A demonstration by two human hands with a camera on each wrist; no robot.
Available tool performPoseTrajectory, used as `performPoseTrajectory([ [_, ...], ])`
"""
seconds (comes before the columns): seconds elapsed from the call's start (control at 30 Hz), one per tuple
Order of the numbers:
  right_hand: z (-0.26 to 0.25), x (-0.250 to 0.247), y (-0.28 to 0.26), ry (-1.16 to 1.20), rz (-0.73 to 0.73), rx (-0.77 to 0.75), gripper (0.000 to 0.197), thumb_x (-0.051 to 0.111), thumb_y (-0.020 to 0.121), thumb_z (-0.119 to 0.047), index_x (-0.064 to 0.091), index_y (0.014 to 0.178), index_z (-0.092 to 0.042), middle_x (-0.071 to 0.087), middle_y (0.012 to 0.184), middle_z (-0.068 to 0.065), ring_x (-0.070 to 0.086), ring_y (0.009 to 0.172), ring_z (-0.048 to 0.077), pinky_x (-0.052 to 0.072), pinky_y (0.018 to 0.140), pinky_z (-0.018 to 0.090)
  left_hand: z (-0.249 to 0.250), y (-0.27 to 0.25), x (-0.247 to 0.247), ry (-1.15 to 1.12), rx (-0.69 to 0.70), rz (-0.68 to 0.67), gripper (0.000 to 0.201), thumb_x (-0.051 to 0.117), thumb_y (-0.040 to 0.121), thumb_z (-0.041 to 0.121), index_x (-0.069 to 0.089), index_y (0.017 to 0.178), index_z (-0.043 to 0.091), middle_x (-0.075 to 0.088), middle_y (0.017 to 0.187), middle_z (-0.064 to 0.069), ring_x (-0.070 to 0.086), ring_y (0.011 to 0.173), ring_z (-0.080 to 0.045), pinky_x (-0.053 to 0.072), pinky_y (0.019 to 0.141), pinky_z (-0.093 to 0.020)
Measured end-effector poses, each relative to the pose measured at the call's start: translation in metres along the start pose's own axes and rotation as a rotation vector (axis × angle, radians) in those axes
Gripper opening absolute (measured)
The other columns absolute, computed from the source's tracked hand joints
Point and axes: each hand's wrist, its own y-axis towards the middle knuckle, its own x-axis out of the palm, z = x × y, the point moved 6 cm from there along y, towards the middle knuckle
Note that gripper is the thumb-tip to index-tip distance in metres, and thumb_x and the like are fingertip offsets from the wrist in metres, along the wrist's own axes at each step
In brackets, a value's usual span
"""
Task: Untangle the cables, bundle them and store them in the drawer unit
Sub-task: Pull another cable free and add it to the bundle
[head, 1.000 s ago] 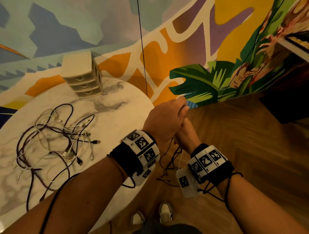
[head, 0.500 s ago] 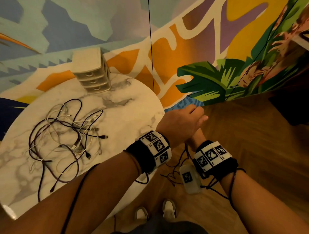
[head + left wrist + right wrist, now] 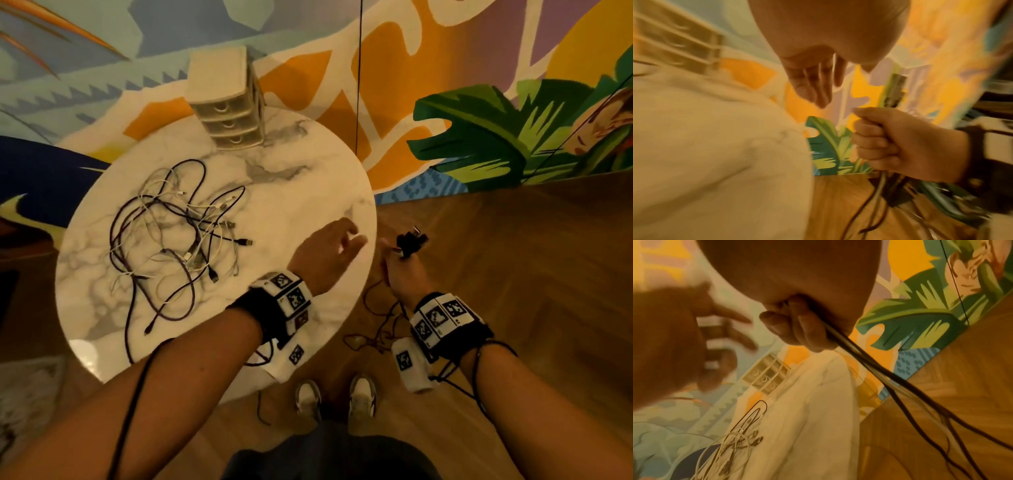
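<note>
Tangle of thin dark and white cables (image 3: 174, 240) lies loose on the round white marble counter (image 3: 308, 178), left of centre, plug ends splayed toward the right edge. A second lot, a few dark and pale cables (image 3: 875, 368), is off the counter: the right hand (image 3: 400, 274) grips them in a closed fist, fingers (image 3: 869, 141) curled round the strands, short black plug ends (image 3: 409, 240) sticking up above the fist, the long remainder hanging toward the wooden floor (image 3: 513, 257).

The left hand (image 3: 325, 253) hovers over the counter's right edge, grip wide, fingers spread and relaxed, holding nothing. It sits between the held strands and the tangle.

The small cream plastic three-drawer unit (image 3: 227, 99) stands at the far edge of the counter, well apart from the tangle; all three drawers appear closed.

Handling, judged: cables are light, limp and springy, with no stiffness to push against. They will snag on each other at crossings and at the plug heads. Pulling mid-length would likely tighten knots. Better hold: pinch just behind a plug, then feed that end back through the loops. The metal connector tips are the fragile part. Coils will tend to spring apart unless pinched at the crossing.

Task stage, judged: early; most cables not yet separated, nothing stored.
</note>
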Motion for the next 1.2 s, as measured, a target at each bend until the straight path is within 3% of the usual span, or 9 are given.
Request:
performPoseTrajectory([
  [0.13, 0.006, 0.026, 0.005, -0.104, -0.104, -0.040, 0.055, 0.033, 0.102, -0.026, 0.040, 0.050, -0.011, 0.043, 0.046, 0.001, 0.038, 0.044, 0.014, 0.034, 0.054, 0.030, -0.122, -0.019, -0.002, 0.437, -0.274, -0.295, 0.030, 0.045, 0.094, 0.032, 0.051, 0.116, 0.014, 0.052, 0.115, -0.009, 0.053, 0.106, -0.029, 0.045, 0.085, -0.037],
  [0.27, 0.014, 0.047, 0.012, 0.030, -0.058, 0.020, 0.057, 0.033, 0.101, -0.038, 0.044, 0.052, -0.012, 0.043, 0.032, -0.006, 0.036, 0.030, 0.005, 0.028, 0.035, 0.013, -0.196, -0.027, -0.028, 0.657, -0.458, -0.441, 0.050, 0.045, 0.091, 0.019, 0.035, 0.139, 0.014, 0.037, 0.140, -0.011, 0.041, 0.125, -0.032, 0.040, 0.097, -0.043],
  [0.47, 0.015, 0.068, 0.014, 0.057, -0.061, 0.071, 0.054, 0.035, 0.100, -0.039, 0.048, 0.056, -0.010, 0.044, 0.036, -0.005, 0.037, 0.032, 0.004, 0.030, 0.038, 0.012, -0.222, 0.016, -0.041, 0.812, -0.265, -0.278, 0.037, 0.039, 0.096, 0.019, 0.044, 0.131, 0.010, 0.042, 0.139, -0.013, 0.037, 0.130, -0.031, 0.033, 0.103, -0.041],
  [0.63, 0.010, 0.083, 0.021, 0.006, -0.052, 0.060, 0.052, 0.032, 0.101, -0.036, 0.050, 0.063, -0.006, 0.043, 0.042, -0.005, 0.036, 0.033, 0.004, 0.028, 0.039, 0.013, -0.226, 0.030, -0.027, 0.839, -0.218, -0.300, 0.031, 0.033, 0.096, 0.018, 0.051, 0.120, 0.008, 0.054, 0.126, -0.013, 0.045, 0.121, -0.032, 0.035, 0.098, -0.041],
  [0.77, 0.003, 0.108, 0.024, 0.056, -0.079, 0.077, 0.038, 0.032, 0.103, -0.020, 0.054, 0.079, -0.001, 0.050, 0.041, -0.006, 0.039, 0.032, 0.002, 0.030, 0.037, 0.010, -0.184, 0.026, -0.042, 0.649, 0.039, -0.087, 0.023, 0.045, 0.091, 0.022, 0.052, 0.110, 0.010, 0.057, 0.113, -0.010, 0.050, 0.109, -0.030, 0.038, 0.090, -0.041],
  [0.87, -0.014, 0.128, 0.025, -0.012, -0.107, -0.011, 0.029, 0.033, 0.101, -0.009, 0.061, 0.092, -0.006, 0.055, 0.066, 0.000, 0.044, 0.039, -0.001, 0.034, 0.044, 0.011, -0.142, 0.016, -0.071, 0.364, 0.205, 0.175, 0.015, 0.054, 0.085, 0.022, 0.057, 0.094, 0.010, 0.061, 0.092, -0.008, 0.057, 0.087, -0.029, 0.044, 0.076, -0.038],
  [1.03, -0.074, 0.166, 0.022, 0.015, -0.156, -0.240, 0.024, 0.042, 0.096, -0.007, 0.054, 0.117, -0.011, 0.058, 0.102, 0.006, 0.055, 0.069, -0.009, 0.037, 0.058, 0.007, -0.115, 0.005, -0.118, -0.086, 0.213, 0.344, 0.011, 0.060, 0.085, 0.019, 0.060, 0.094, 0.013, 0.059, 0.088, 0.004, 0.049, 0.080, -0.011, 0.041, 0.070, -0.017],
  [1.13, -0.101, 0.181, 0.017, -0.005, -0.223, -0.272, 0.027, 0.038, 0.093, 0.001, 0.050, 0.097, -0.022, 0.050, 0.081, -0.007, 0.051, 0.060, -0.019, 0.038, 0.056, 0.005, -0.109, -0.001, -0.135, -0.238, 0.146, 0.364, 0.012, 0.061, 0.087, 0.015, 0.061, 0.099, 0.014, 0.055, 0.090, 0.012, 0.049, 0.080, -0.009, 0.036, 0.069, -0.007],
  [1.2, -0.110, 0.185, 0.016, 0.023, -0.241, -0.278, 0.031, 0.036, 0.093, 0.011, 0.050, 0.105, -0.014, 0.050, 0.084, -0.008, 0.051, 0.061, -0.022, 0.039, 0.060, 0.002, -0.104, -0.004, -0.143, -0.301, 0.153, 0.363, 0.012, 0.059, 0.088, 0.016, 0.062, 0.099, 0.016, 0.059, 0.091, 0.008, 0.052, 0.081, -0.010, 0.037, 0.070, -0.007],
])
